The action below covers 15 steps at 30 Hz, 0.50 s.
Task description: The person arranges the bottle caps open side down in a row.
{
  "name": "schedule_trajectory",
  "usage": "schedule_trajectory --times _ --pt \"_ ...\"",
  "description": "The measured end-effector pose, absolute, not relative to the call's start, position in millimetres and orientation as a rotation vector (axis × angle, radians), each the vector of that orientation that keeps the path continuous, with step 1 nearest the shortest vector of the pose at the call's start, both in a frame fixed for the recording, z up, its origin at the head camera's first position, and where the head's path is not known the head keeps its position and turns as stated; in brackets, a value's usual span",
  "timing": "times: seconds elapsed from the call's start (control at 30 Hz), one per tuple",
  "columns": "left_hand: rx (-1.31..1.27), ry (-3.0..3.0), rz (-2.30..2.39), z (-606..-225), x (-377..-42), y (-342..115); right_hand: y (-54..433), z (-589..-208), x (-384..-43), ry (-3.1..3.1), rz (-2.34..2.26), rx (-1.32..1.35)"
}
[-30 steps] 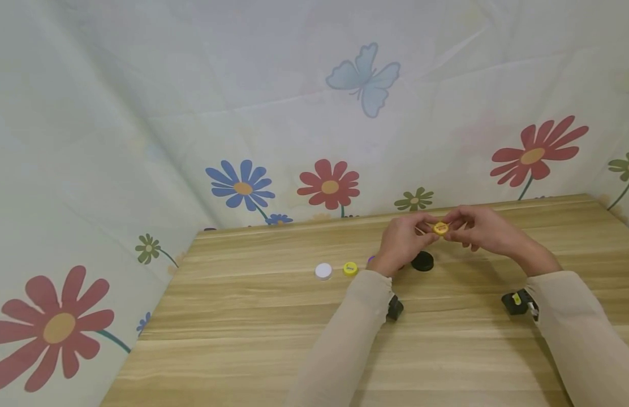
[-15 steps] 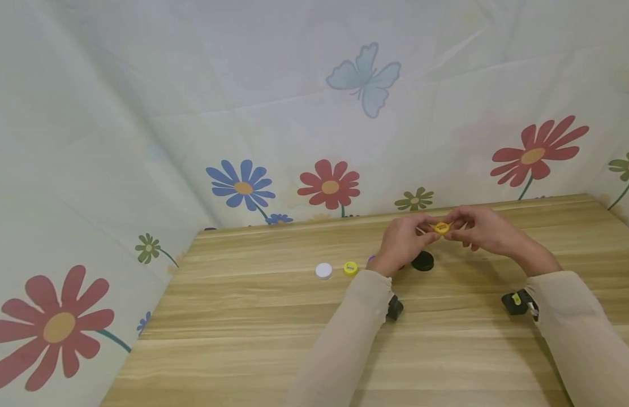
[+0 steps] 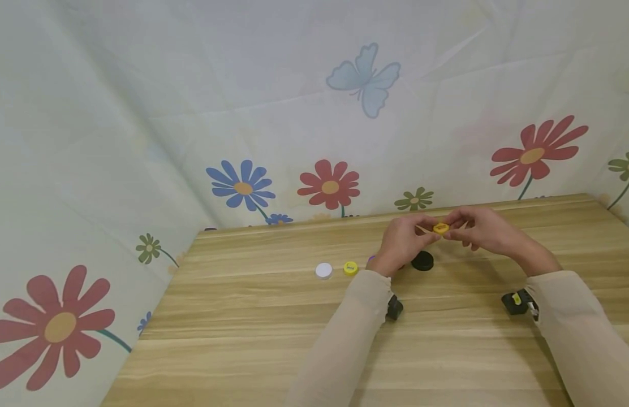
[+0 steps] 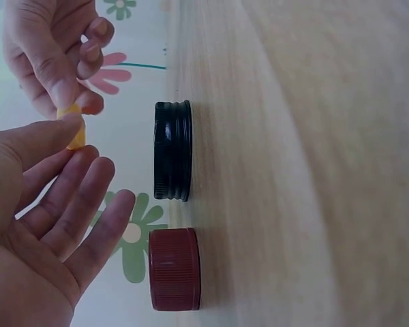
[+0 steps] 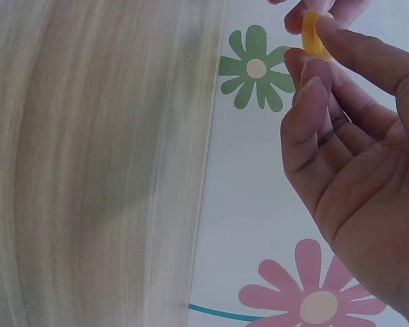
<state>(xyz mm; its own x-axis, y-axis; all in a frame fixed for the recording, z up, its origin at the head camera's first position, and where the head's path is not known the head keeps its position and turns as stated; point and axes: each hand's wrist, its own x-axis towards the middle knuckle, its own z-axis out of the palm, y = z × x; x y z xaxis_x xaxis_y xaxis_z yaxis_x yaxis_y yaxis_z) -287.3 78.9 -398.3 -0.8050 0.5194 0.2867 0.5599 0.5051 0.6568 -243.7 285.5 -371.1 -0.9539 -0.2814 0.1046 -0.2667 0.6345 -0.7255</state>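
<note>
Between both hands, above the table, is a small orange-yellow bottle cap (image 3: 441,228) with dark marks on its top. My left hand (image 3: 402,240) pinches its left side with thumb and fingers; in the left wrist view the other fingers spread loosely. From the opposite side my right hand (image 3: 485,230) pinches the same cap, as the right wrist view confirms with the cap (image 5: 316,35) at its fingertips. On the table below the hands sit a black cap (image 3: 423,261) and a dark red ribbed cap (image 4: 175,270), the latter mostly hidden behind my left hand in the head view.
A white cap (image 3: 323,271) and a yellow cap (image 3: 350,268) lie left of my left hand. A purple cap (image 3: 372,259) peeks out beside the left wrist. The wooden table (image 3: 253,316) meets a flower-printed cloth (image 3: 274,113) at its back edge.
The orange-yellow cap has tilted slightly between the fingers, so its top shows flatter than before. Both arms and the caps on the table stay in place.
</note>
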Motion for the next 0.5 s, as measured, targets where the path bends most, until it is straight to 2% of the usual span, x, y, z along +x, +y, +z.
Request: schedule_trajectory --times 0.5 --pt "-1.025 -2.678 -1.262 -400.4 -287.8 78.9 289.8 -374.0 -244.7 2.823 -1.212 -0.491"
